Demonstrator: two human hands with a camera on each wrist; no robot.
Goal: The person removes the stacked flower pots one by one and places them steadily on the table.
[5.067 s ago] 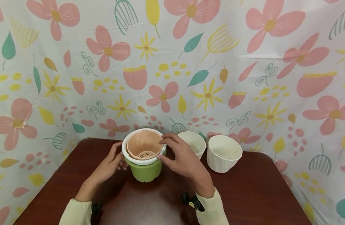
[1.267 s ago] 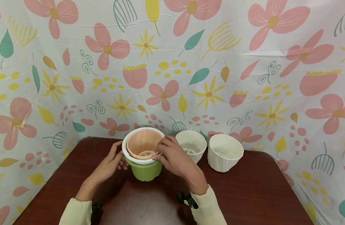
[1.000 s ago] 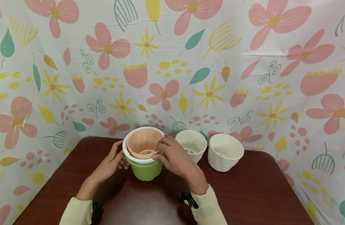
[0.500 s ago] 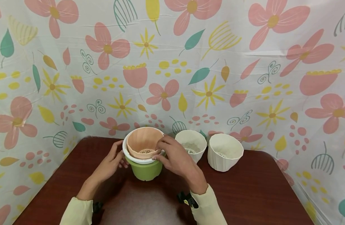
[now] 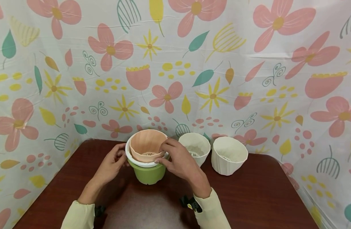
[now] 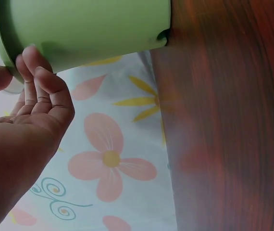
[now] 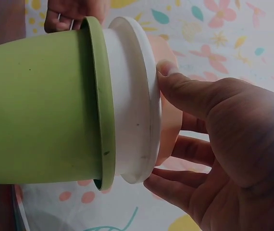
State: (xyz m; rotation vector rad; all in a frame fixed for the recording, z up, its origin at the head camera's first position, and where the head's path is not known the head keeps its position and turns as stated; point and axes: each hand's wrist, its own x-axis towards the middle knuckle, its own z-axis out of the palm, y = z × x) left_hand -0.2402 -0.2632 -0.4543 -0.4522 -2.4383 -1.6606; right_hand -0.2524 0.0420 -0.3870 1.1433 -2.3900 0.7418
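A peach flowerpot (image 5: 146, 143) with a perforated bottom sits partly inside a white flowerpot (image 7: 130, 96), which is nested in a green flowerpot (image 5: 149, 175). Its front wall stands above the white rim in the head view. My right hand (image 5: 182, 160) pinches the peach pot near its rim, thumb in front and fingers behind; the thumb lies beside the white rim in the right wrist view. On the other side, my left hand (image 5: 109, 163) holds the green pot by its rim, with curled fingers (image 6: 55, 86) against its wall.
Two cream fluted flowerpots with holed bottoms, a nearer-in one (image 5: 196, 143) and an outer one (image 5: 226, 164), stand to the right of the stack. Everything rests on a dark red-brown wooden table (image 5: 255, 197). A flower-printed curtain (image 5: 175, 63) hangs close behind its back edge.
The peach pot has risen slightly out of the white pot, showing more of its front wall. My right hand shifted left earlier and now stays at its rim; my left hand's fingers have moved a little.
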